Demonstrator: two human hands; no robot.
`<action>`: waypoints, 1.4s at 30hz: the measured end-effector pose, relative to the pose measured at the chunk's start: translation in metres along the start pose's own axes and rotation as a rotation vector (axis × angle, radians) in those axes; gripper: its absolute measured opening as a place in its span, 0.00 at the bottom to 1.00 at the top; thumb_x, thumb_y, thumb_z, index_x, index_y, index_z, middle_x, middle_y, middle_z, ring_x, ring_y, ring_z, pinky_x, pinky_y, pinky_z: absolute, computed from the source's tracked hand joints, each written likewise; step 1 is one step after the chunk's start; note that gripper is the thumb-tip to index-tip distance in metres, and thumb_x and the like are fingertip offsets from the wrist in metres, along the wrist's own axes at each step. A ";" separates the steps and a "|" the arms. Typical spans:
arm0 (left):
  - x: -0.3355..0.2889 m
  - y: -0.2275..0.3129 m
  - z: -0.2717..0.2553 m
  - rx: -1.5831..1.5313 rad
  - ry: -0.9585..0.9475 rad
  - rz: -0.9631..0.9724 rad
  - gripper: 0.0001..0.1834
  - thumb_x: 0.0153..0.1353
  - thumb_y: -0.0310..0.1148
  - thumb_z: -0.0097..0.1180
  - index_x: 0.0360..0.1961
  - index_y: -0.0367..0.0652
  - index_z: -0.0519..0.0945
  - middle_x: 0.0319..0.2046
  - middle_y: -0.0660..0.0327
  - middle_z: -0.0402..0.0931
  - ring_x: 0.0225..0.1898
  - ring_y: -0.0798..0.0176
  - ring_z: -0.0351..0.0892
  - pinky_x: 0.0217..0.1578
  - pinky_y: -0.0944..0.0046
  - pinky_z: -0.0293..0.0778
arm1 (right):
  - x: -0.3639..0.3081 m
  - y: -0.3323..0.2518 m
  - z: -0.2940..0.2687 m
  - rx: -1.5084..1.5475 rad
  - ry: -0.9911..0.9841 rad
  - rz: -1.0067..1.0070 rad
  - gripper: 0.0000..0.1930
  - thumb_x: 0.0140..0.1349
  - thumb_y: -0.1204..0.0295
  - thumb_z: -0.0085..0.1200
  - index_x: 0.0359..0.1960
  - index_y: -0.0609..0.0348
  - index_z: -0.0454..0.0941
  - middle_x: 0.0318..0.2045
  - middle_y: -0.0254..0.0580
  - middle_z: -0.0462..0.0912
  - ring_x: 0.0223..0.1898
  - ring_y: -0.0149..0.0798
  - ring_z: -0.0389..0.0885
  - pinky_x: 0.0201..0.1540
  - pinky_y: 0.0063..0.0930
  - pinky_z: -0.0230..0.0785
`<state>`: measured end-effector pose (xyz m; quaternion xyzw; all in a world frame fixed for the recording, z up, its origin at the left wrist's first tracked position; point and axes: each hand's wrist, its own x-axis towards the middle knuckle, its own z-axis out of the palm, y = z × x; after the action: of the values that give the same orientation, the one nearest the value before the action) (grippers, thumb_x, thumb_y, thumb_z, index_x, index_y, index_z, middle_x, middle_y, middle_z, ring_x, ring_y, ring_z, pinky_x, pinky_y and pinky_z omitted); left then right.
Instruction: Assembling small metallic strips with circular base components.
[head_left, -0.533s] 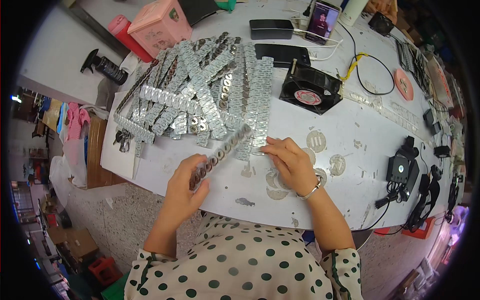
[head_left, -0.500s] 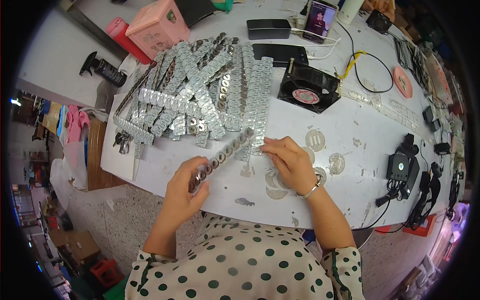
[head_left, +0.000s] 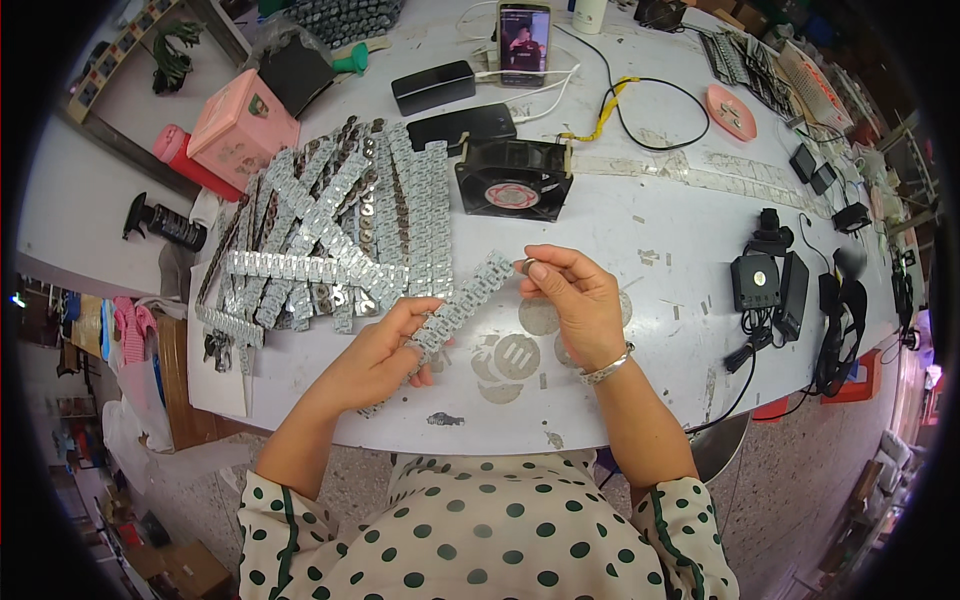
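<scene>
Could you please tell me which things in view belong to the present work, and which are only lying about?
Seem to belong to the work:
- metal strip, held in the left hand
- small round piece, pinched by the right hand
- pile of similar strips

Seem only lying about:
- black fan
- pink box
- lit phone
- spray bottle

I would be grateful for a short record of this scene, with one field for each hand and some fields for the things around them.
Left hand: the hand holds a silvery strip of linked metal pieces
Right hand: the hand pinches a small round metal piece near the strip's far end; contact with the strip is unclear
Right wrist: silvery bracelet
Far left: pile of similar metal strips, overlapping
Right of pile: black boxy fan
Behind fan: upright smartphone, screen lit
Far right: pink dish
</scene>
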<state>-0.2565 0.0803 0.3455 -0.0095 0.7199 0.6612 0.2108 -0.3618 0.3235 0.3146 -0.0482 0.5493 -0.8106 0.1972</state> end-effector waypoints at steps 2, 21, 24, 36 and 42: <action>0.014 0.013 0.008 0.095 0.025 -0.050 0.26 0.67 0.28 0.48 0.65 0.40 0.60 0.45 0.56 0.76 0.28 0.69 0.78 0.28 0.68 0.75 | 0.000 -0.001 -0.003 0.004 -0.006 0.007 0.13 0.65 0.73 0.58 0.50 0.65 0.79 0.42 0.43 0.84 0.38 0.29 0.81 0.46 0.23 0.76; 0.059 0.007 0.019 0.692 0.109 0.189 0.11 0.68 0.33 0.49 0.49 0.42 0.72 0.25 0.58 0.80 0.26 0.62 0.83 0.28 0.63 0.74 | -0.001 0.002 -0.001 -0.445 -0.098 -0.104 0.08 0.62 0.78 0.59 0.42 0.65 0.82 0.37 0.35 0.79 0.35 0.26 0.80 0.40 0.18 0.73; 0.053 0.011 0.017 0.724 0.092 0.156 0.12 0.67 0.34 0.50 0.49 0.42 0.73 0.26 0.57 0.81 0.27 0.58 0.83 0.29 0.60 0.75 | -0.002 0.007 -0.001 -0.309 -0.074 -0.082 0.09 0.63 0.77 0.58 0.44 0.62 0.83 0.37 0.34 0.79 0.36 0.25 0.80 0.41 0.18 0.74; 0.049 0.018 0.014 0.711 -0.040 0.078 0.14 0.69 0.45 0.48 0.49 0.53 0.79 0.24 0.59 0.80 0.28 0.50 0.82 0.30 0.53 0.74 | -0.004 -0.010 -0.003 -0.538 -0.286 0.034 0.10 0.60 0.77 0.62 0.44 0.60 0.85 0.29 0.32 0.82 0.32 0.23 0.80 0.36 0.16 0.73; 0.049 0.021 0.018 0.686 0.065 0.078 0.13 0.68 0.44 0.50 0.45 0.49 0.79 0.22 0.58 0.80 0.26 0.51 0.81 0.29 0.55 0.74 | -0.005 0.000 -0.001 -0.729 -0.282 -0.176 0.12 0.62 0.72 0.60 0.47 0.58 0.84 0.29 0.37 0.84 0.30 0.26 0.82 0.33 0.18 0.74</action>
<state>-0.3022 0.1133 0.3489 0.0686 0.9064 0.3875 0.1534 -0.3578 0.3262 0.3151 -0.2725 0.7623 -0.5617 0.1706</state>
